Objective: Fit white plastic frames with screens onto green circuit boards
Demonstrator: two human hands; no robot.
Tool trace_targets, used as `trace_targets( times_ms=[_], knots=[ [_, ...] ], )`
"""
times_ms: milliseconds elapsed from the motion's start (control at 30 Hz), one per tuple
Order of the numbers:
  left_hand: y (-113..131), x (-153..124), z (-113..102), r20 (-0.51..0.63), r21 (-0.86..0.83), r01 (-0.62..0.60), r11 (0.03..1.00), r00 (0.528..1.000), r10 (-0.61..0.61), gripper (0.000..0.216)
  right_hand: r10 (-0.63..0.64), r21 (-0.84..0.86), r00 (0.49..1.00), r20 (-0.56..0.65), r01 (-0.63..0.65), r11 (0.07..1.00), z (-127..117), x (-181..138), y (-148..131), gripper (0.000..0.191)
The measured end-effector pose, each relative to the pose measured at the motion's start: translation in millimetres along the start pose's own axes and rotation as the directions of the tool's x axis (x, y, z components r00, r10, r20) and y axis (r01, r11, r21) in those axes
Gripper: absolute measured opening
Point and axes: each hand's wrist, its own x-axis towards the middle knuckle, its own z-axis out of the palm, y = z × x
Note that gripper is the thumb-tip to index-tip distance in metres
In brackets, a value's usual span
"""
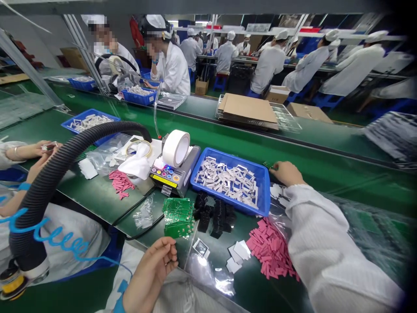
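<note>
The right hand (288,173) pinched a small green circuit board (268,164) between its pressed-together fingertips, just above the right corner of a blue plastic tray (228,159). The tray held a heap of white-and-grey metal frames (228,182). The left hand (150,274) was raised near the bench's front edge, with its fingers (164,248) curled and close together; whether they pinched anything could not be told. Between the hands, on the green bench surface (361,187), lay stacked green circuit boards (178,217), black components (215,215), white pads (236,254) and pink strips (270,248) on a clear plastic sheet (211,278). Behind them stood a tape dispenser (169,176) carrying a white tape roll (176,148). A black corrugated hose (48,187) arched across the bench, and a co-worker's hands (35,158) held a small item at the left edge. Beyond the bench, workers in white coats and caps (267,65) sat along further benches on blue stools (220,82) in a long factory room.
</note>
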Motion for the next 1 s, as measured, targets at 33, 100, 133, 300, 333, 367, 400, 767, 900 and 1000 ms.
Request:
trace_targets(
  times_ms=[33, 100, 133, 300, 333, 367, 400, 767, 900, 1000],
  knots=[
    [0, 0, 1, 0.008, 0.003, -0.002, 1.0, 1.0, 0.002, 0.011, -0.008, -0.011, 1.0, 0.0, 0.008, 1.0, -5, -5, -6, 0.025],
    [-1, 2, 5, 0.015, 0.004, -0.005, 1.0, 1.0, 0.005, 0.011, -0.049, -0.032, 0.998, 0.025, 0.05, 0.998, -11, -21, -21, 0.023],
    [-1, 3, 7, 0.014, 0.0, -0.007, 1.0, 1.0, 0.007, 0.011, -0.087, -0.037, 0.995, 0.04, 0.089, 0.995, -12, -31, -31, 0.023],
    [-6, 5, 18, 0.061, -0.006, 0.015, 1.0, 0.998, -0.015, 0.014, -0.158, -0.112, 0.983, 0.09, 0.168, 0.98, 8, -77, -74, 0.014],
    [-6, 5, 20, 0.077, -0.002, 0.02, 1.0, 0.997, -0.019, 0.015, -0.155, -0.118, 0.984, 0.083, 0.164, 0.979, 11, -80, -79, 0.014],
    [-6, 4, 20, 0.088, 0.001, 0.018, 1.0, 0.996, -0.018, 0.015, -0.152, -0.115, 0.986, 0.071, 0.16, 0.98, 11, -82, -82, 0.015],
    [-5, 3, 20, 0.092, 0.006, 0.014, 1.0, 0.996, -0.015, 0.015, -0.151, -0.105, 0.987, 0.055, 0.156, 0.982, 8, -84, -84, 0.017],
    [0, -18, 7, 0.249, 0.404, -0.304, 0.863, 0.944, 0.216, 0.027, -0.547, 0.595, 0.75, 0.373, 0.259, 0.761, -46, -220, -137, 0.006],
    [8, -23, 9, 0.548, 0.585, -0.52, 0.622, 0.819, 0.169, 0.02, -0.662, 0.778, 0.512, 0.547, -0.019, 0.628, -21, -264, -160, 0.029],
    [13, -25, 7, 0.616, 0.661, -0.553, 0.508, 0.786, 0.053, 0.017, -0.676, 0.8, 0.476, 0.562, -0.104, 0.591, -10, -274, -164, 0.037]
  ],
)
